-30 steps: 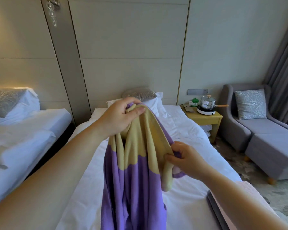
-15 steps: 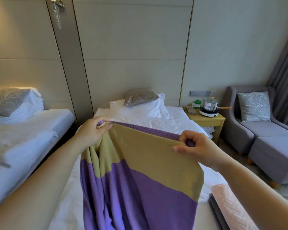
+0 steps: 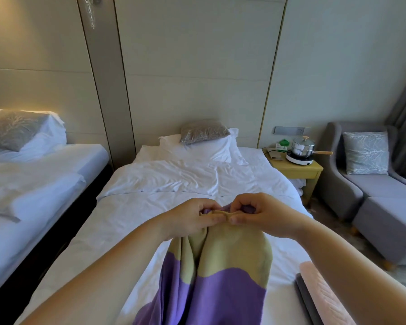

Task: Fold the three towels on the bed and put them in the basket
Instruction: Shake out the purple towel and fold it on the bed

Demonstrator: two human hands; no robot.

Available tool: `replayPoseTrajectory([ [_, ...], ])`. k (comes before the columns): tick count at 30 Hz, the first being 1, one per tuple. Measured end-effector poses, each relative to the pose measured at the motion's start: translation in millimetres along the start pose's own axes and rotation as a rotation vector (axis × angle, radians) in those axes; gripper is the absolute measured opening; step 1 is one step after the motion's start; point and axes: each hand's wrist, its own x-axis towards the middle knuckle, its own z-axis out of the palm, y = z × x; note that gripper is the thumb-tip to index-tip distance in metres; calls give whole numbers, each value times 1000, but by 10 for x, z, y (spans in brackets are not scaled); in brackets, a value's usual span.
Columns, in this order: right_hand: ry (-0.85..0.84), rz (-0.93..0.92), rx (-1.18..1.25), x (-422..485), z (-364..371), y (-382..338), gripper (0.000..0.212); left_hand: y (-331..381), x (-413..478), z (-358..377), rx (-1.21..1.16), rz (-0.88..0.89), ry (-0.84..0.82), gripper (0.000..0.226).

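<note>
A yellow and purple towel hangs down over the white bed, folded in half lengthwise. My left hand and my right hand are side by side above the bed's middle, each pinching the towel's top edge, so the two corners meet between them. A pink folded towel lies on a dark grey one at the bed's lower right edge, partly behind my right forearm. No basket is in view.
A second white bed stands to the left across a dark gap. White pillows and a grey cushion sit at the headboard. A yellow nightstand with a steel pot is at right, then a grey armchair and footstool.
My hands, spread apart with the towel stretched wide half a second ago, have come together and lowered, bringing the two top corners of the towel together.
</note>
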Motion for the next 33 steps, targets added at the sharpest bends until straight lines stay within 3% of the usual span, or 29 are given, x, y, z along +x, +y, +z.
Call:
replayPoseTrajectory([
  [4,-67,53,-152,-52,-16,106,20,85,40,-19,-25,61,56,9],
  [8,-26,82,-206,-154,-100,200,19,122,67,-52,67,70,167,10],
  [15,118,-22,-28,-243,-120,181,3,167,28,-16,-16,92,69,17],
  [19,227,0,125,-194,-35,153,13,202,23,13,49,104,46,18],
  [22,324,8,126,-166,-70,123,17,182,7,-29,147,121,60,33],
  [27,276,-13,98,-133,-186,7,28,90,20,-20,306,117,30,13],
  [33,219,4,138,-112,-282,-36,21,2,49,-182,381,131,235,24],
])
